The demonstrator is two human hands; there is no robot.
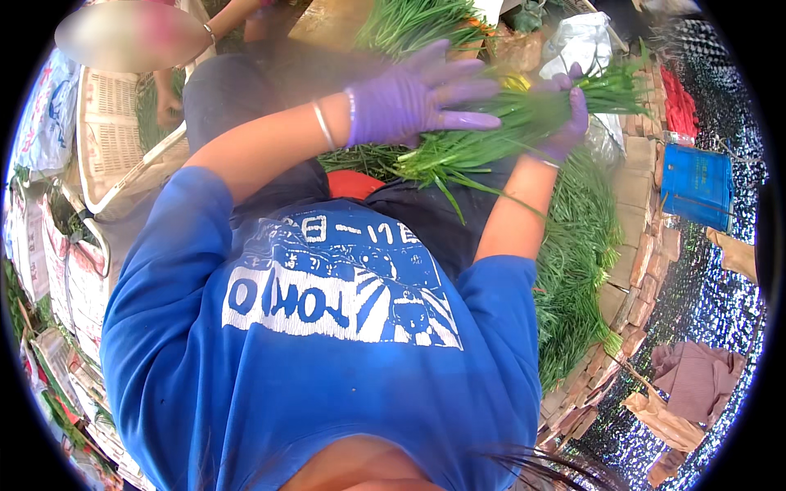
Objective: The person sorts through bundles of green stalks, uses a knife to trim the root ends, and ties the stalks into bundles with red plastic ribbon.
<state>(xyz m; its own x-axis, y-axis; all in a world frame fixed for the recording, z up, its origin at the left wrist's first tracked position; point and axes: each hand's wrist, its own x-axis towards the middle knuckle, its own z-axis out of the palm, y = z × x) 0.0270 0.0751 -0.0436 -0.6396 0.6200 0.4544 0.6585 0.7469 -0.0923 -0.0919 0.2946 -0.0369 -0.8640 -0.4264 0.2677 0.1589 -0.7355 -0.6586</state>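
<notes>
A bunch of long green Chinese chives (499, 123) lies across in front of me, its pale cut ends to the left and its leaves to the right. My right hand (565, 119), in a purple glove, is closed round the leafy part of the bunch. Over the cut-end side, my left hand (409, 98) is spread, also gloved in purple, with its fingers stretched out along the stalks; whether it touches them is hard to tell. Loose chives (368, 159) lie beneath the bunch, and a large heap of chives (577, 270) spreads beside my right arm.
Another chive bunch (417, 24) rests at the far middle. A white plastic crate (106, 139) stands at the left, near another person's hand (169, 106). Bricks (643, 286) edge the heap on the right. Beyond them are a blue container (696, 186) and a brown cloth (696, 380).
</notes>
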